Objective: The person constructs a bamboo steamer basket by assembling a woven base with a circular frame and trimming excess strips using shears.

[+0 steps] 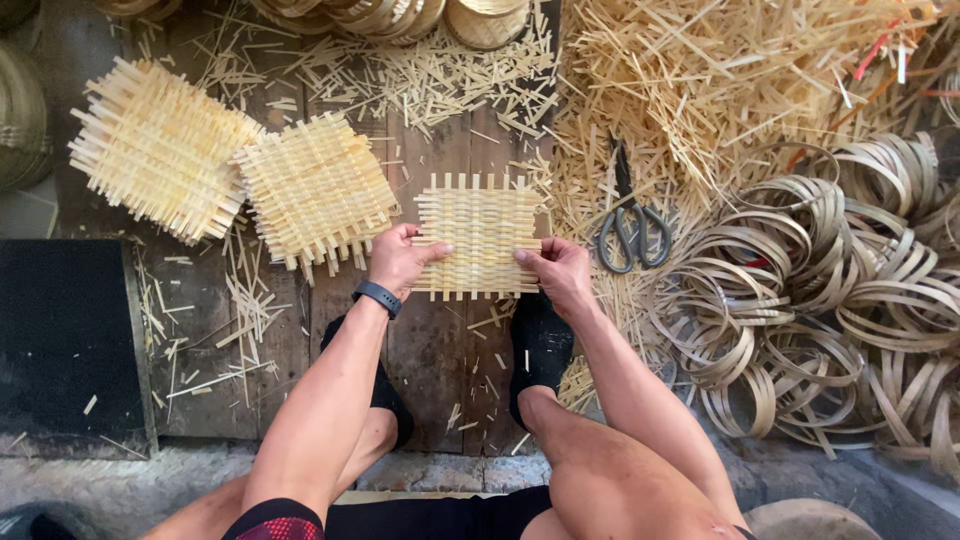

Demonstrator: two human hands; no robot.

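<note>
A: Head cam – what's w/ the hands?
B: Left hand (400, 258) & right hand (556, 268) each pinch an edge of a small woven bamboo mat (479, 235), held flat over the wooden floor (440, 340)
A: Nearby?
B: Scissors (630, 225) just right of it, coiled bamboo strips (830, 290) further right, two more woven mats (240, 175) to the left

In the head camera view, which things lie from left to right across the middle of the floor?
Black mat → big woven square → smaller woven square → left hand → held woven mat → right hand → scissors → coiled strips.
</note>
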